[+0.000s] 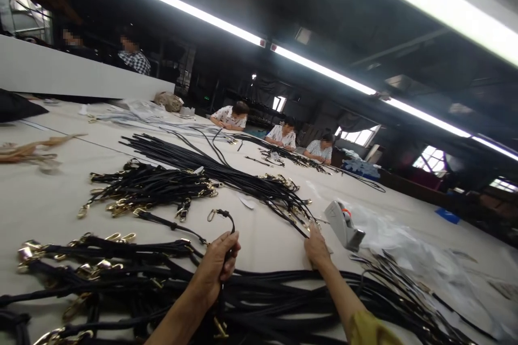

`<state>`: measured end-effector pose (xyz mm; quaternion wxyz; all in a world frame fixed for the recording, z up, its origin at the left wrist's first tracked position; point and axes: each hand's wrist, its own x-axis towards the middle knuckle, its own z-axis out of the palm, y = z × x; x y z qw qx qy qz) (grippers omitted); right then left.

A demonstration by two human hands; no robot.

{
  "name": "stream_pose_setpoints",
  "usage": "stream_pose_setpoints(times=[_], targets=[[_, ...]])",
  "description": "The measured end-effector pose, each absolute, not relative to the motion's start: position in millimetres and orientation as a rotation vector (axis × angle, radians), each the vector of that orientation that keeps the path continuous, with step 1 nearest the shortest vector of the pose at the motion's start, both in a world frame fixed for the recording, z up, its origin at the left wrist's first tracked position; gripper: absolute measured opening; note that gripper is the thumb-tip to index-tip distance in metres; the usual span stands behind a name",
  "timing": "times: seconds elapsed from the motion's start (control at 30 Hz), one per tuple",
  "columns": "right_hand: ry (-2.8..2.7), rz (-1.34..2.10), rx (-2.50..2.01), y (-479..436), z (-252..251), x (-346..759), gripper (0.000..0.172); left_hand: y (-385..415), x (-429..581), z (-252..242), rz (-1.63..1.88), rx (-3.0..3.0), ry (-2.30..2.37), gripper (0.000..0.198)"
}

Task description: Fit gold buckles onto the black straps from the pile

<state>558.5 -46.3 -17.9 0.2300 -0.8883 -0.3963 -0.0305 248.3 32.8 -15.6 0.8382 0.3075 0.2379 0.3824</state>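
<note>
Black strap [231,220] sits in the left hand [216,267], whose fingers are squeezed tight around it. It curls up above those fingers to a gold clip [211,215]. The right hand [316,248] touches the ends of a long bunch of straps [251,186] with its fingertips; I cannot tell if it grips them. A grey tool [343,225] lies just right of those fingers.

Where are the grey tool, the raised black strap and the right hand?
grey tool [343,225]: head view, middle of its body.
black strap [232,221]: head view, its raised loop.
right hand [316,249]: head view, back of hand.
</note>
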Motion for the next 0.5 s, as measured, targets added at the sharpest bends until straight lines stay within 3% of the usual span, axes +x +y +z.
stream_pose_setpoints(times=[0.23,0.33,0.5], targets=[[-1.205,-0.061,-2.452,-56,2,550,0.012,35,241,-14,0.870,0.545,0.394,0.052],[-1.308,-0.053,-2.267,-54,29,521,0.020,35,240,-14,0.848,0.546,0.341,0.054],[-1.475,0.255,-1.983,-80,54,425,0.039,24,234,-5,0.673,0.618,0.309,0.025]])
